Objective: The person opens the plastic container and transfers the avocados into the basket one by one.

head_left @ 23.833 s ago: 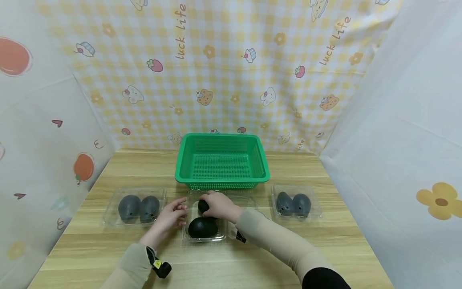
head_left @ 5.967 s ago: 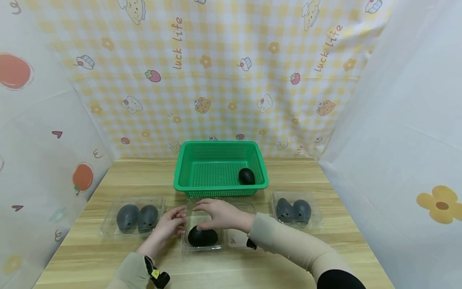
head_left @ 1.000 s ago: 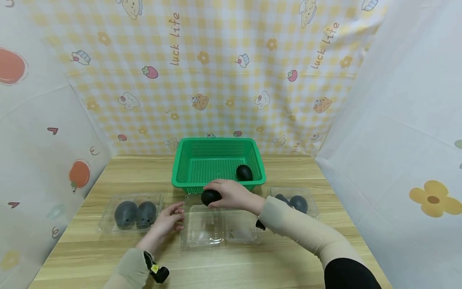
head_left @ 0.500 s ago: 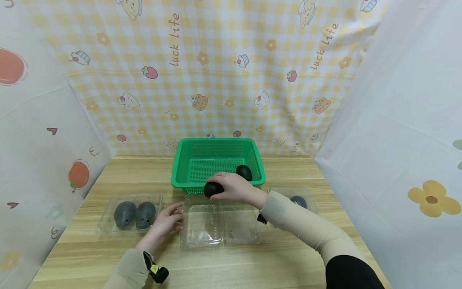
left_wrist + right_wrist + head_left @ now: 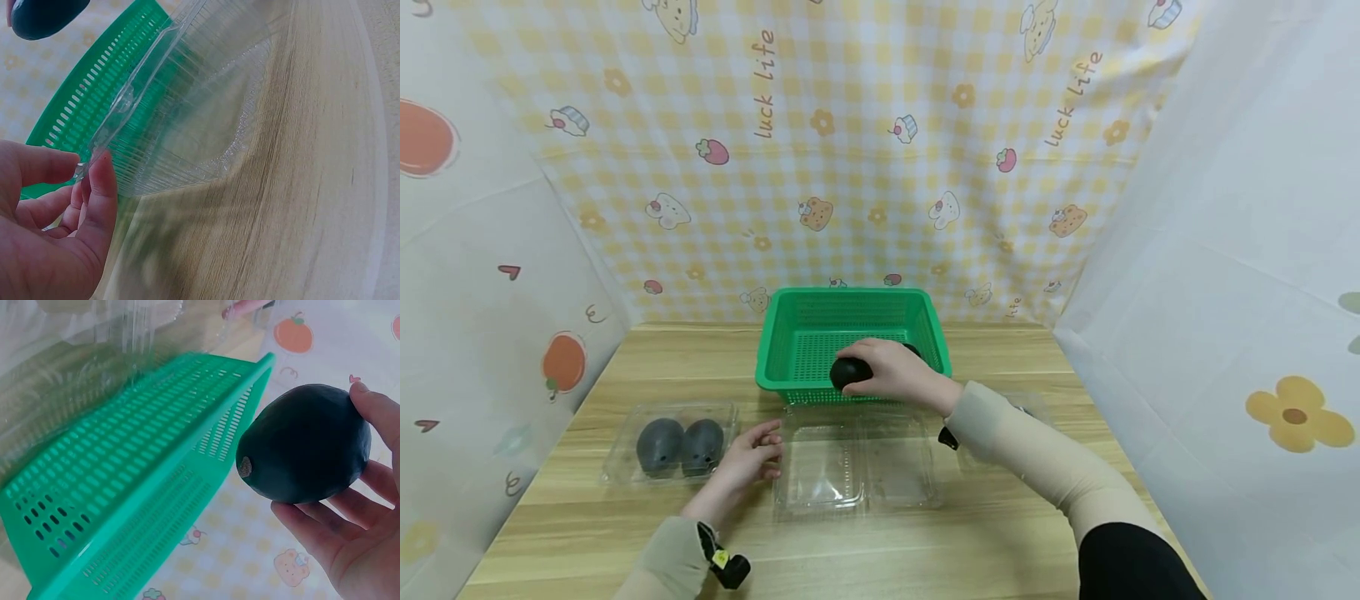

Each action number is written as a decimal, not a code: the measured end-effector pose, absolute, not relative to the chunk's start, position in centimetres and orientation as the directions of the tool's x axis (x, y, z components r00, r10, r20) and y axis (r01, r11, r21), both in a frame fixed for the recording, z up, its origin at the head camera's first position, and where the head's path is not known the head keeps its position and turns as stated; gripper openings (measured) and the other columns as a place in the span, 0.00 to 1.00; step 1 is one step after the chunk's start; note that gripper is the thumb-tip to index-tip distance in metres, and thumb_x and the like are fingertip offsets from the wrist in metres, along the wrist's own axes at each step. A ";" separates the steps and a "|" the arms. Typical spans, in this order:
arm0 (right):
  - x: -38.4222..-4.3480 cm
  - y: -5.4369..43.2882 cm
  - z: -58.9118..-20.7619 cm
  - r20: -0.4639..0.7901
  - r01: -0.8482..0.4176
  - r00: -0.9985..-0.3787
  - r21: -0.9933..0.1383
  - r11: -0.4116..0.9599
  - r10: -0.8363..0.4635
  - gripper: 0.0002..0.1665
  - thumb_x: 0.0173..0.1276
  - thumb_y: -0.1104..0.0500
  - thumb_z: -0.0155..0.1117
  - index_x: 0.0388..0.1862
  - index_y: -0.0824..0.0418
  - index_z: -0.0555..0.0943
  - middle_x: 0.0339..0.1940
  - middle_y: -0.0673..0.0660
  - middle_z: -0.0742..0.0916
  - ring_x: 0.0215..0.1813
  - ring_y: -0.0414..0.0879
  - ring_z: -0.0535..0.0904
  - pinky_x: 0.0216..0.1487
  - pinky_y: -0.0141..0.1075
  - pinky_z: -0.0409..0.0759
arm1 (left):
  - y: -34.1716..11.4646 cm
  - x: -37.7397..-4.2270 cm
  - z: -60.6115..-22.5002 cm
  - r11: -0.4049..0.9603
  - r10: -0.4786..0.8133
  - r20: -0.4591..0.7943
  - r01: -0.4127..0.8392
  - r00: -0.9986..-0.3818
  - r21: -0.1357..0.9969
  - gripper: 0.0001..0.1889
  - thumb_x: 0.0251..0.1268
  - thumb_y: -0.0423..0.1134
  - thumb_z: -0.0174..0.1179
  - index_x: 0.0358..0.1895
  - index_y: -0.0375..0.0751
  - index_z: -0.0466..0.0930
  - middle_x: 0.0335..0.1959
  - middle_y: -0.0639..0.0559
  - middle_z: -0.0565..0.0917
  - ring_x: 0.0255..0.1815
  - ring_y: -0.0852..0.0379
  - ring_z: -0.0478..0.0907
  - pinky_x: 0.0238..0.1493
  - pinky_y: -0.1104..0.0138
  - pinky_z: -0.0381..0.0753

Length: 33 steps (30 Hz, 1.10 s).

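My right hand [image 5: 891, 371] grips a dark, almost black avocado [image 5: 848, 374], over the front rim of the green basket [image 5: 767, 367]. In the right wrist view the avocado [image 5: 306, 444] shows a brown stem scar, with thumb and fingers around it, and the basket's rim [image 5: 150, 481] beside it. Another avocado [image 5: 912, 349] in the basket is mostly hidden behind that hand. The left hand [image 5: 748, 457] pinches the left edge of an opened clear plastic clamshell box [image 5: 820, 475]. Thumb and fingers [image 5: 100, 187] meet on its rim in the left wrist view.
At the left stands a clear box [image 5: 625, 454] with two grey-looking rounded things [image 5: 660, 447] inside. Another clear box [image 5: 1033, 404] at the right is largely covered by the right sleeve [image 5: 1037, 450]. Patterned cloth [image 5: 880, 167] hangs behind the wooden table [image 5: 820, 558].
Earlier two avocados lay in the open box; one now sits in the basket. Over the last second the right hand has carried the other up and back to the basket's rim. The left hand stays put.
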State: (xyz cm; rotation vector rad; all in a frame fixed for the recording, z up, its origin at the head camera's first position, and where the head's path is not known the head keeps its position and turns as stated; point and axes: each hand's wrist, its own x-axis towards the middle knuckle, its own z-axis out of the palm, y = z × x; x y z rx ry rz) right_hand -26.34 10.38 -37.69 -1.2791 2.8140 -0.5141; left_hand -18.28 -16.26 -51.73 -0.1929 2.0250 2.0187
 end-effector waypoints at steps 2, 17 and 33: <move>-26.5 10.4 -37.6 0.128 -0.725 -0.672 -0.312 0.613 -0.730 0.33 0.64 0.43 0.68 0.65 0.53 0.75 0.60 0.52 0.79 0.58 0.46 0.76 0.51 0.39 0.78 | -16.3 -18.3 -51.7 0.019 0.096 -0.282 -0.282 -0.955 0.959 0.26 0.69 0.24 0.48 0.70 0.27 0.58 0.44 0.42 0.71 0.35 0.53 0.74 0.30 0.66 0.81; -28.0 10.9 -37.4 0.117 -0.688 -0.709 -0.333 0.645 -0.696 0.33 0.64 0.43 0.68 0.65 0.54 0.75 0.60 0.52 0.80 0.60 0.47 0.74 0.54 0.40 0.77 | -16.2 -18.4 -51.9 0.016 0.091 -0.278 -0.278 -0.956 0.960 0.26 0.69 0.23 0.48 0.70 0.26 0.59 0.45 0.41 0.71 0.35 0.55 0.73 0.28 0.67 0.81; -30.8 11.6 -37.8 0.102 -0.634 -0.760 -0.335 0.697 -0.642 0.34 0.63 0.43 0.68 0.65 0.56 0.76 0.59 0.55 0.80 0.56 0.49 0.76 0.51 0.43 0.78 | -16.2 -18.3 -51.9 0.023 0.088 -0.278 -0.277 -0.957 0.961 0.26 0.69 0.24 0.48 0.70 0.26 0.58 0.45 0.41 0.71 0.36 0.54 0.73 0.29 0.67 0.81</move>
